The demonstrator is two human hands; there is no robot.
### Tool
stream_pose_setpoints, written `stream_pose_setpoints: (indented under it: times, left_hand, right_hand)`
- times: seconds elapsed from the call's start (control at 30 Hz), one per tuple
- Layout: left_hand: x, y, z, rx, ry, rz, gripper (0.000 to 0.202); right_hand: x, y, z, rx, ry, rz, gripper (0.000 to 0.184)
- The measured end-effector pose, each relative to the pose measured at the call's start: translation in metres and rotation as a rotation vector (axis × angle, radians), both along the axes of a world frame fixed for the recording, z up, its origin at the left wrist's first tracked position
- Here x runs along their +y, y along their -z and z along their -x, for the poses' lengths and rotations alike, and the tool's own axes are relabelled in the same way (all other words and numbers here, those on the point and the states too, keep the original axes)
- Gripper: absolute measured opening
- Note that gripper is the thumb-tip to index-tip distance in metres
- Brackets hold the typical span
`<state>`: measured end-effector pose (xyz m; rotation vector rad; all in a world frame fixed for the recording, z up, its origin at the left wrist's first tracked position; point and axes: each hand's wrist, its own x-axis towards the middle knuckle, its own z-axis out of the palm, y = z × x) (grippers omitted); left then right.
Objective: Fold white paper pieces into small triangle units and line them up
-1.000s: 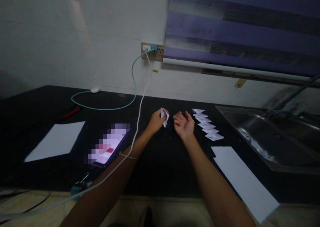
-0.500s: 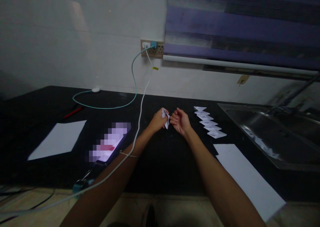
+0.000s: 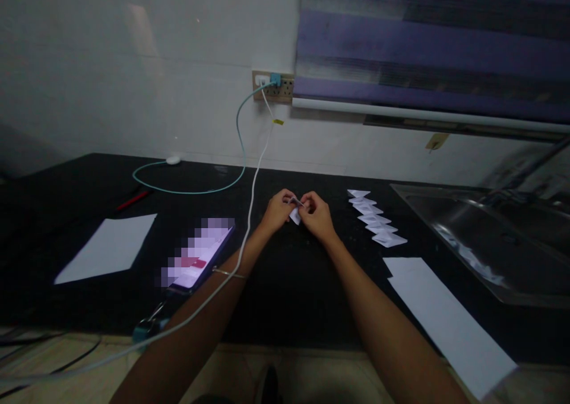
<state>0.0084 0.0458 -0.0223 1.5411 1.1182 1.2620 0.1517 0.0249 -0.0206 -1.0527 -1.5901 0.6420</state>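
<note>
White folded piece (image 3: 294,215) is in the middle of the head cam view, over the black counter (image 3: 289,297), between both hands. Left hand (image 3: 276,210) is pinching one side, right hand (image 3: 317,216) has the other, fingertips pretty close together. Can't tell if it's touching the counter. Row of folded bits (image 3: 374,220) sits right of that, near the sink (image 3: 481,243). Phone (image 3: 202,261)'s by the left forearm.
</note>
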Motion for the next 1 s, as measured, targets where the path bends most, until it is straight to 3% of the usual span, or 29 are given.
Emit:
stream_pose_setpoints:
  times: [0.13,0.23,0.37,0.5,0.63,0.77,0.83,1.0]
  left_hand:
    - [0.001,-0.002,-0.002,-0.124,0.057,0.034,0.024]
    - [-0.001,-0.007,0.001,-0.287,0.150,0.148,0.041]
    - [-0.005,-0.013,0.006,-0.454,0.301,0.340,0.043]
    - [-0.004,-0.013,0.004,-0.427,0.381,0.468,0.054]
    - [-0.008,-0.011,0.001,-0.347,0.416,0.381,0.045]
    - [-0.012,-0.013,-0.001,-0.257,0.352,0.286,0.044]
    - [-0.013,-0.014,-0.001,-0.208,0.285,0.235,0.042]
    - [-0.011,-0.017,-0.004,-0.061,0.225,0.111,0.045]
  right_hand:
    - [0.002,0.001,-0.003,-0.081,0.122,-0.128,0.010]
    - [0.004,0.001,-0.005,-0.042,0.175,-0.151,0.013]
    - [0.004,0.001,-0.007,0.026,0.174,-0.211,0.016]
    - [0.001,-0.001,-0.007,0.037,0.118,-0.244,0.016]
    - [0.002,-0.005,-0.008,0.159,0.079,-0.157,0.017]
    - [0.010,-0.004,-0.012,0.478,-0.036,0.203,0.029]
    - [0.014,0.000,-0.014,0.510,-0.097,0.324,0.028]
    - [0.014,0.005,-0.014,0.296,-0.152,0.251,0.031]
